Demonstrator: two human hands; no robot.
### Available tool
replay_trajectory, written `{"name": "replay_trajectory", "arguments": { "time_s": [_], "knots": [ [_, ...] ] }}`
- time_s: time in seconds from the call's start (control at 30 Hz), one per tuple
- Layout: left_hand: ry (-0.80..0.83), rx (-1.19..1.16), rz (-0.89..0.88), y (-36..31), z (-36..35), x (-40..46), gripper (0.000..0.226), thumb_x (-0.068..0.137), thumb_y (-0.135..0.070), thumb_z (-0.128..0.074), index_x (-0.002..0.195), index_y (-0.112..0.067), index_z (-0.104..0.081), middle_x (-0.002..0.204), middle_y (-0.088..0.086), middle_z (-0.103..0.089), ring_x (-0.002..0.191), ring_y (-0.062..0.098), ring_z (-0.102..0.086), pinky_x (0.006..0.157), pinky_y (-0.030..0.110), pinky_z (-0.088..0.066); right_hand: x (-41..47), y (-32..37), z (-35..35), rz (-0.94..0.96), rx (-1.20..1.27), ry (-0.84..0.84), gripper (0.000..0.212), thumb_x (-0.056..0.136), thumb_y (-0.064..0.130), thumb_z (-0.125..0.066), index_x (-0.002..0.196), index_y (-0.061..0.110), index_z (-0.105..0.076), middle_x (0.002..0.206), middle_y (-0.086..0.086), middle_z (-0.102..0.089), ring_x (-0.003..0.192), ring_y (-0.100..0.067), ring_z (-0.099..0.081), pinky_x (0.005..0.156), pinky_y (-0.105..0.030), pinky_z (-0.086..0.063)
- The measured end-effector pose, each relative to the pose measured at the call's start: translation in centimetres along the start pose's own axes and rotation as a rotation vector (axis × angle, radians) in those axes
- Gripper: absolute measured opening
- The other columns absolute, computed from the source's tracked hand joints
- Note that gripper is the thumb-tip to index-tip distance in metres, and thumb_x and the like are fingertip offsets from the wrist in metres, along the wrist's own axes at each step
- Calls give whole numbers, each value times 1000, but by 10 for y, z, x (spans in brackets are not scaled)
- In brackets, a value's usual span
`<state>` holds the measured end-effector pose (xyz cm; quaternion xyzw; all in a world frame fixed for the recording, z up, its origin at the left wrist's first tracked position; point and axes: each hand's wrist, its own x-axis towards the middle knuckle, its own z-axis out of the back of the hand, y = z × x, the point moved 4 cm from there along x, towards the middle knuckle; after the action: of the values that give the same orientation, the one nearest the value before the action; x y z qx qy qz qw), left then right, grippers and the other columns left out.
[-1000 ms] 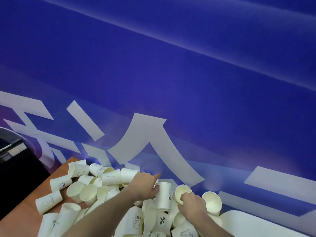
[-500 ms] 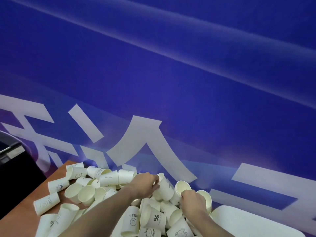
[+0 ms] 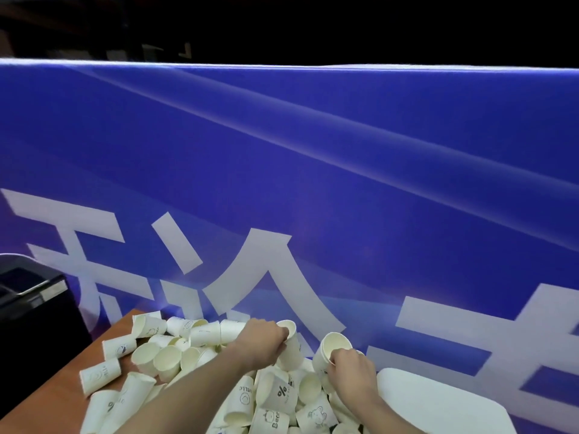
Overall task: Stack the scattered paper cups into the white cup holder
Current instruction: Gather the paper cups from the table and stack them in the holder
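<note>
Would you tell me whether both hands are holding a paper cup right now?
Yes, the left hand grips one cup and the right hand pinches another cup.

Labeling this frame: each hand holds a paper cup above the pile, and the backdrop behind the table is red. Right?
Not quite: the backdrop is blue with white lettering, not red, as the head view shows. The rest holds: the left hand grips one cup, the right hand another cup, above the pile.
</note>
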<state>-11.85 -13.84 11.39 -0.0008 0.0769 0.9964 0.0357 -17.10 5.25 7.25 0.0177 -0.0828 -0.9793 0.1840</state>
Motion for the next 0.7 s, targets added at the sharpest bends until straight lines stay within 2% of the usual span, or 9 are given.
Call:
{"name": "replay_trajectory", "arguments": {
  "time_s": [0.13,0.27,0.33,0.47,0.53,0.63,0.7],
  "knots": [
    [-3,15,28,0,-1,-9,26,100,-34,-41,110,-17,-59,101,10,-67,86,31,-62,68,35,-35,-8,2,1,34,-28,-32,18,90,20,-43,84,25,-59,87,0,-65,73,-22,-47,67,-29,-43],
    [11,33,33,2,-3,-8,27,101,-33,-40,109,-16,-59,100,10,-66,86,31,-62,67,35,-36,-4,3,-1,25,-5,-36,19,90,21,-46,88,22,-64,87,2,-68,75,-21,-56,67,-29,-47],
    [18,31,32,5,-6,-4,26,101,-32,-39,109,-15,-59,100,11,-66,85,32,-62,67,36,-37,1,5,-3,35,-1,-39,16,90,22,-46,83,22,-61,84,2,-67,72,-20,-55,67,-30,-47],
    [30,22,25,13,-16,7,26,101,-31,-40,108,-15,-58,99,11,-66,85,32,-61,67,36,-37,15,11,-10,48,-22,-33,16,91,23,-46,79,23,-56,73,3,-56,67,-19,-48,60,-29,-38],
    [42,11,24,18,-26,15,25,101,-31,-41,109,-15,-58,99,11,-66,84,32,-61,68,36,-38,25,13,-17,39,-13,-15,16,90,22,-46,78,22,-57,73,3,-54,67,-20,-49,60,-29,-37],
    [57,-13,33,27,-42,28,25,100,-32,-41,109,-16,-58,98,10,-66,84,32,-62,67,36,-39,43,14,-30,34,-21,32,18,89,20,-45,71,22,-47,73,3,-54,68,-21,-49,59,-29,-34],
    [54,-29,33,33,-52,37,26,100,-32,-40,109,-16,-58,97,10,-66,82,31,-61,66,35,-39,55,14,-40,23,-25,63,15,89,20,-45,74,22,-49,74,4,-55,68,-21,-49,59,-29,-34]
  ]
}}
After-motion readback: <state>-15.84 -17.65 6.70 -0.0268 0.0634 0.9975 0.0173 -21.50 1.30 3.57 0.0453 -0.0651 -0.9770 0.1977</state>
